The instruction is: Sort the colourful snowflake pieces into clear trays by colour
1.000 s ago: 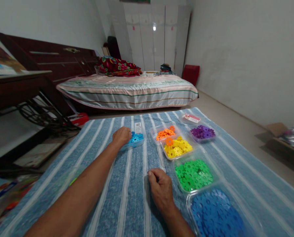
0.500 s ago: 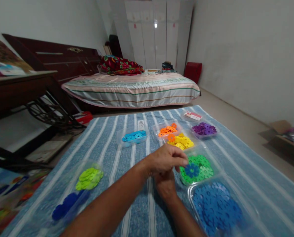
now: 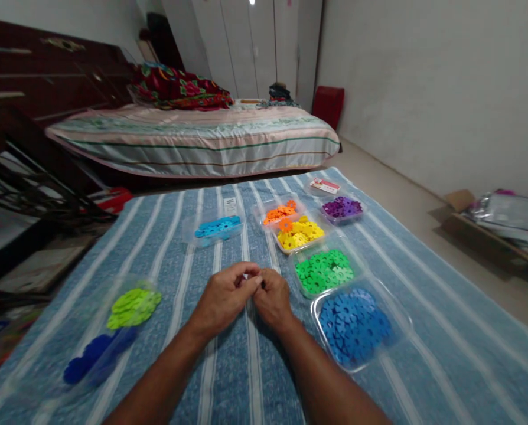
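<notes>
Over the middle of the striped cloth my left hand (image 3: 223, 298) and my right hand (image 3: 273, 297) meet, fingertips touching. Both have their fingers closed in a pinch; whatever lies between them is hidden. To the right of my right hand stands a clear tub of green snowflake discs (image 3: 325, 270). Nearer me, a clear tub holds blue snowflake discs (image 3: 355, 324). Yellow discs (image 3: 302, 232) and orange discs (image 3: 280, 212) fill tubs farther off, with purple discs (image 3: 342, 206) to their right. Light-blue discs (image 3: 217, 226) lie in a tub beyond my left hand.
At the left are lime-green discs (image 3: 134, 307) and dark-blue discs (image 3: 98, 354) in clear containers. A small clear box with a red-and-white label (image 3: 325, 185) stands at the far edge. Beyond are a bed (image 3: 193, 141) and, on the floor right, a cardboard box (image 3: 503, 233).
My left hand has drawn back left from the green tub, and my right hand has come out from beneath it. The blue disc seen over the green ones no longer shows there. The view has shifted.
</notes>
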Demonstrator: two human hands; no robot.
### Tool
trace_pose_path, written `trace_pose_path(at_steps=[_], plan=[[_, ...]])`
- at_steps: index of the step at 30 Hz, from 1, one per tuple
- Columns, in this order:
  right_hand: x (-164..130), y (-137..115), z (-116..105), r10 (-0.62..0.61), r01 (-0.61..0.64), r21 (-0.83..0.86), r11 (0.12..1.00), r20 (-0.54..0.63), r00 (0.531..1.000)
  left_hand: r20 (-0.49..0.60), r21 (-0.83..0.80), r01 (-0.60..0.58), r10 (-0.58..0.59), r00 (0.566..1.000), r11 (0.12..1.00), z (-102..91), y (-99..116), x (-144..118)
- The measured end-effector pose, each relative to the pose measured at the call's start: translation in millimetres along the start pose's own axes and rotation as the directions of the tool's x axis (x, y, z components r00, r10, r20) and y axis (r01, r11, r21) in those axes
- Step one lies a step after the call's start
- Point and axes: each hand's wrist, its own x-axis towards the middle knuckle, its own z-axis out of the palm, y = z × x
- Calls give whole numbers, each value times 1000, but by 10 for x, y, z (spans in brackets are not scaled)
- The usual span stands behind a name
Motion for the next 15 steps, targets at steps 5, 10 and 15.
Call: trace_pose_path(at_steps=[5, 10, 15], plan=[[18, -26, -10, -24, 24, 34, 999, -24, 999, -122, 83, 14, -4, 993, 996, -46, -192, -254], [-4, -43, -11, -1, 1, 44, 999, -1, 1000, -173, 77, 91, -77, 982, 993, -92, -364, -451], [-43, -26, 4, 3, -3, 53, 999, -13, 1000, -193, 89, 135, -116, 974, 987, -84, -541, -603]])
